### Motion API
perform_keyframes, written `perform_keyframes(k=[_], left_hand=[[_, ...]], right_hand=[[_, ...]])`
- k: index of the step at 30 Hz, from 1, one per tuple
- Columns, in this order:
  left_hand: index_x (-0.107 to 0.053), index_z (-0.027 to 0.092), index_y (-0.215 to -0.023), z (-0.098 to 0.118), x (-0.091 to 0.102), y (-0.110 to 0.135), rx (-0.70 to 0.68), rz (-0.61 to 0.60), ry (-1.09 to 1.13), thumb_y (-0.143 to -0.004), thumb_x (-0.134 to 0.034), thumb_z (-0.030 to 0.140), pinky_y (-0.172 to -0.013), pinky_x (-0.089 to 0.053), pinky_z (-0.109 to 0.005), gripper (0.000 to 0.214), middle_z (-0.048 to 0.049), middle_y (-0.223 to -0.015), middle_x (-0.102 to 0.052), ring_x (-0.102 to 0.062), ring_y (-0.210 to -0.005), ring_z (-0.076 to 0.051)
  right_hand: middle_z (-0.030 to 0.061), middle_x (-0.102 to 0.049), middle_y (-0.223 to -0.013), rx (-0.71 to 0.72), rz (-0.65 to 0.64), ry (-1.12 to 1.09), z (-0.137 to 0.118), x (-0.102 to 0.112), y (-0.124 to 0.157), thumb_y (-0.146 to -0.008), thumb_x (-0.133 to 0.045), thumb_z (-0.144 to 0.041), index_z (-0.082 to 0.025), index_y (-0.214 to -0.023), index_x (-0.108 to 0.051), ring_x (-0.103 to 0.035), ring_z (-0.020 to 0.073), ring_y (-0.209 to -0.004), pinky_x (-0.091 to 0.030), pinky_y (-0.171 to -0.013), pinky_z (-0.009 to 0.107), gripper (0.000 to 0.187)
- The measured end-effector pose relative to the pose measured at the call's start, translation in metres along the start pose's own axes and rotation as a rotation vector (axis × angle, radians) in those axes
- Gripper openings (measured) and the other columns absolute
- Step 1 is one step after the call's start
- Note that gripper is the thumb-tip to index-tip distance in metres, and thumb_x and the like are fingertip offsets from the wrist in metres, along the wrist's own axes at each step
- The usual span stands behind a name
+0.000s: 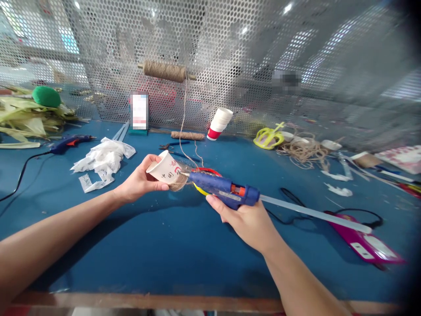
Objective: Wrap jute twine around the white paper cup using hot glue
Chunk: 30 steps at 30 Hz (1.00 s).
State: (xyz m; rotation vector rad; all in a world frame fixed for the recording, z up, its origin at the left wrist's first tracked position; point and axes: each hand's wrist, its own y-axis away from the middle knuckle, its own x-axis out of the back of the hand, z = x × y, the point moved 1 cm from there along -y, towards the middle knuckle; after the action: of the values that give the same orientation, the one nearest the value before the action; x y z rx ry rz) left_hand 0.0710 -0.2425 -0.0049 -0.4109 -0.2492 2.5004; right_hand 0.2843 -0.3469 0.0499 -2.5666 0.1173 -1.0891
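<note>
My left hand [146, 179] is closed round a white paper cup [164, 169] with printed characters, tilted on its side with its mouth to the left. Brown twine [178, 182] is wound about the cup's base end. In my right hand [245, 217] is a blue glue gun [219, 186], its metal nozzle at the twine-wrapped end of the cup; whether it touches I cannot tell. A long clear glue stick [315, 213] sticks out of its back. A strand of twine [184, 114] runs from a spool [164, 71] on the mesh down behind the cup.
Crumpled white plastic [103, 160] and a second glue gun [70, 143] lie on the left. Stacked paper cups [220, 123], a twine roll [187, 135] and pliers [169, 145] are behind my hands. At right are tangled twine [304, 153] and a magenta power strip [368, 241].
</note>
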Motion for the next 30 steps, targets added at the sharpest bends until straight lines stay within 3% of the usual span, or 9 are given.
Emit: perform_keyframes(k=[30], left_hand=[[-0.043, 0.019, -0.094, -0.0028, 0.0007, -0.0007, 0.012, 0.021, 0.033, -0.055, -0.081, 0.014, -0.069, -0.049, -0.025, 0.055, -0.0018, -0.092, -0.065, -0.063, -0.082, -0.015]], right_hand=[[0.0002, -0.063, -0.057, -0.032, 0.003, -0.009, 0.0010, -0.0010, -0.0002, -0.080, -0.057, -0.033, -0.020, -0.080, -0.066, -0.063, 0.0178, -0.061, -0.050, -0.054, 0.028, 0.016]])
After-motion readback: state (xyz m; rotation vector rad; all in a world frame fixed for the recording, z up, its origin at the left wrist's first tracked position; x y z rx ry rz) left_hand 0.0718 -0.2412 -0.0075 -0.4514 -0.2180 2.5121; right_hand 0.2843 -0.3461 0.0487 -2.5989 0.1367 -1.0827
